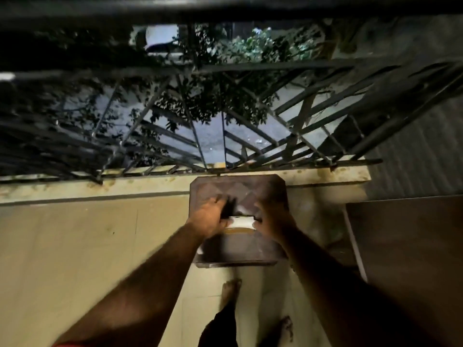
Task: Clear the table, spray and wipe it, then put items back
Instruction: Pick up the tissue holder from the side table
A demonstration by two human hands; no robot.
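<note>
Hands close on a stack on the small brown table [238, 191]: my left hand [213, 216] grips something dark, my right hand [273, 219] cups the white item [241, 222]. Clearing underway, I judge; spraying, wiping, restocking remain.

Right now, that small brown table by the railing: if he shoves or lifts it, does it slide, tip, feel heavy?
The table looks small, so probably light enough to lift. The tiled floor looks smooth, so a shove would likely slide it rather than tip it. The left hand and right hand are over blurred items on top; those would likely shift.
</note>
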